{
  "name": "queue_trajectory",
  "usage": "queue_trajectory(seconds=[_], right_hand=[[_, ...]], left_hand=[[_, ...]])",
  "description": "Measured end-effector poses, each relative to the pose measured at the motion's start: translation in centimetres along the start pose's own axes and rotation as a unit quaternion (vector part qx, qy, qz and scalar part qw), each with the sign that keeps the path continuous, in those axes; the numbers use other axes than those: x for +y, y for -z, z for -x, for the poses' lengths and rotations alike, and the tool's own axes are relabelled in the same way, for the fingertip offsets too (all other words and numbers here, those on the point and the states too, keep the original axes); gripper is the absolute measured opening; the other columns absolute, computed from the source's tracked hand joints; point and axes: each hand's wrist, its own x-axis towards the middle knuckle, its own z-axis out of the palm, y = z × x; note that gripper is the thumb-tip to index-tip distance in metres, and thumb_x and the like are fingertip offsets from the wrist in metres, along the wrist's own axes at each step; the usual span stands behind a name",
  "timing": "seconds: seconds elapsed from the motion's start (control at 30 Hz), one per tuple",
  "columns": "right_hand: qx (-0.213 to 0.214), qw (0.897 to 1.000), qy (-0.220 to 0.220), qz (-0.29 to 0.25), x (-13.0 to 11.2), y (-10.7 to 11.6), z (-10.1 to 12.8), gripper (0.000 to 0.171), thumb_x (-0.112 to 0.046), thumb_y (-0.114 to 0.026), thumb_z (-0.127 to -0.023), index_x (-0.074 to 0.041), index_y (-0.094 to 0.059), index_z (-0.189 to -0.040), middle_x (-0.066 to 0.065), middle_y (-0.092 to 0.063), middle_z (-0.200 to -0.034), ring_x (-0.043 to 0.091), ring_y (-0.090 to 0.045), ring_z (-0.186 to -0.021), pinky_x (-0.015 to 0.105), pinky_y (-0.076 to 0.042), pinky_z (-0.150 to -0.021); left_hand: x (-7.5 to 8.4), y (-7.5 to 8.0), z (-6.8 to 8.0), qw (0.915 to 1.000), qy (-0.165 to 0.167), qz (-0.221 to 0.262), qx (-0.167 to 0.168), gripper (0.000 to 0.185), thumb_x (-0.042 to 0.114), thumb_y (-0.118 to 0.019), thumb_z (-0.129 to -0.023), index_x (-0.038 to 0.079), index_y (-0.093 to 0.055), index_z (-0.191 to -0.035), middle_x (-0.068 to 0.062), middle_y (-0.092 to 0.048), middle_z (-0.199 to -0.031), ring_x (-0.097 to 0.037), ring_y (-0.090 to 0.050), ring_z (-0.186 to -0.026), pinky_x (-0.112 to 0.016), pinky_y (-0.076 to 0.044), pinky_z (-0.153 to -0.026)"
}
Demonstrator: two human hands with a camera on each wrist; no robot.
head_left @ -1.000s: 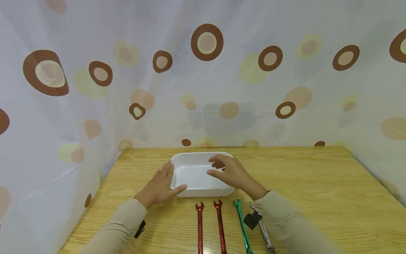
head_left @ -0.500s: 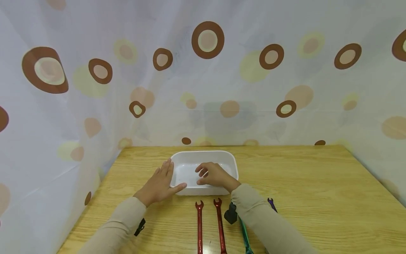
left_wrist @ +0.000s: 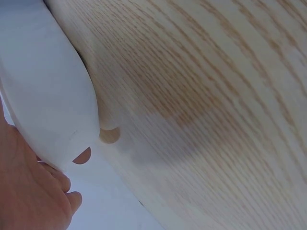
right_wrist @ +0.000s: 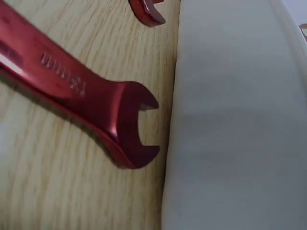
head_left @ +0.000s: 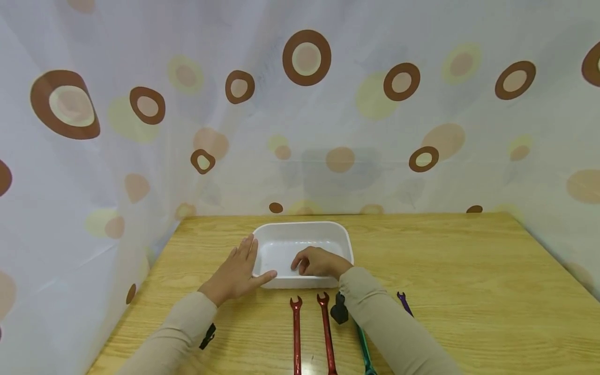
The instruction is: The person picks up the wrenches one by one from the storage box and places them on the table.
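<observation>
The right hand [head_left: 319, 262] reaches down into the white tray [head_left: 344, 240], knuckles up and fingers curled toward the tray floor near the front wall. Whether those fingers pinch anything is hidden from the head view, so I cannot tell if the hand grips something or only rests its fingertips there. Its sleeve [head_left: 389, 328] crosses over the tray's front rim and over the row of tools behind it, which is why part of that row is covered.

The left hand [head_left: 236, 273] lies flat and relaxed against the tray's left front corner, fingers straight along the side wall and thumb stretched along the front wall. It grips nothing; judging by that posture, it braces the tray so the container does not slide on the tabletop [head_left: 469, 271] while the other hand works inside. The left wrist view shows the same contact: fingers [left_wrist: 29, 191] pressed to the tray's white wall [left_wrist: 48, 96] with bare wood grain beside it.

The tray sits toward the rear middle of the tabletop. Just in front of it, wrenches lie side by side with open jaws pointing at the tray: two red wrenches [head_left: 296, 333] [head_left: 325, 330], a green wrench [head_left: 364, 354] mostly under the sleeve, and a purple wrench [head_left: 404, 303] peeking out at the sleeve's far side. The right wrist view shows one red wrench head [right_wrist: 127, 127] almost touching the tray wall [right_wrist: 230, 124].
</observation>
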Motion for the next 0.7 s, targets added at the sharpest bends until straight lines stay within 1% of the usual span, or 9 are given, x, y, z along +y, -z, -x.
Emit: queue_trajectory(seconds=[0.13, 0.27, 0.4, 0.5, 0.63, 0.7], right_hand=[[-0.001, 1.0, 0.015, 0.027, -0.08, -0.03, -0.06, 0.024, 0.014, -0.058, -0.082, 0.0, -0.068, -0.098, 0.004, -0.06, -0.074, 0.007, -0.048, -0.065, 0.017, -0.037, -0.057], [0.005, 0.999, 0.025, 0.046, -0.05, -0.03, -0.05, 0.021, 0.013, -0.06, -0.082, -0.001, -0.069, -0.096, 0.006, -0.061, -0.075, 0.007, -0.048, -0.066, 0.017, -0.039, -0.059], [0.02, 0.997, 0.045, 0.065, 0.25, -0.04, -0.2, 0.015, 0.009, -0.065, -0.083, -0.002, -0.07, -0.093, 0.003, -0.064, -0.077, 0.005, -0.052, -0.068, 0.017, -0.044, -0.063], [0.037, 0.994, 0.063, 0.086, 0.52, -0.06, -0.36, 0.012, 0.006, -0.069, -0.082, -0.003, -0.072, -0.09, 0.003, -0.066, -0.079, 0.004, -0.055, -0.071, 0.018, -0.047, -0.066], [0.052, 0.99, 0.077, 0.102, 0.72, -0.14, -0.35, 0.013, 0.007, -0.069, -0.079, -0.004, -0.071, -0.087, 0.003, -0.065, -0.077, 0.005, -0.053, -0.069, 0.02, -0.046, -0.066], [0.051, 0.99, 0.079, 0.109, 0.71, -0.2, -0.23, 0.015, 0.007, -0.068, -0.08, -0.004, -0.07, -0.089, 0.003, -0.063, -0.076, 0.005, -0.052, -0.068, 0.02, -0.045, -0.065]], left_hand=[[-0.17, -0.16, 0.06, 1.0, 0.002, -0.001, -0.001, 0.101, 0.069, -0.041, -0.09, -0.007, -0.012, -0.15, -0.02, -0.003, -0.159, -0.035, -0.005, -0.147, -0.051, -0.012, -0.116], [-0.23, -0.18, 0.05, 1.0, 0.0, -0.001, 0.0, 0.101, 0.069, -0.041, -0.09, -0.006, -0.011, -0.15, -0.02, -0.003, -0.159, -0.035, -0.005, -0.147, -0.051, -0.012, -0.117], [-0.19, -0.05, 0.07, 1.0, -0.002, -0.001, 0.0, 0.101, 0.069, -0.04, -0.091, -0.007, -0.011, -0.15, -0.02, -0.002, -0.159, -0.035, -0.005, -0.147, -0.051, -0.012, -0.117], [-0.17, 0.02, 0.08, 1.0, -0.002, 0.004, 0.003, 0.101, 0.069, -0.04, -0.091, -0.007, -0.01, -0.15, -0.02, -0.002, -0.159, -0.035, -0.004, -0.147, -0.051, -0.012, -0.117], [-0.15, -0.04, 0.12, 1.0, -0.002, 0.006, 0.002, 0.101, 0.07, -0.04, -0.09, -0.006, -0.01, -0.15, -0.02, -0.002, -0.159, -0.035, -0.004, -0.147, -0.051, -0.011, -0.117], [-0.13, -0.06, 0.19, 1.0, -0.001, 0.004, -0.002, 0.101, 0.07, -0.039, -0.09, -0.006, -0.01, -0.151, -0.02, -0.001, -0.159, -0.035, -0.003, -0.147, -0.051, -0.011, -0.117]])
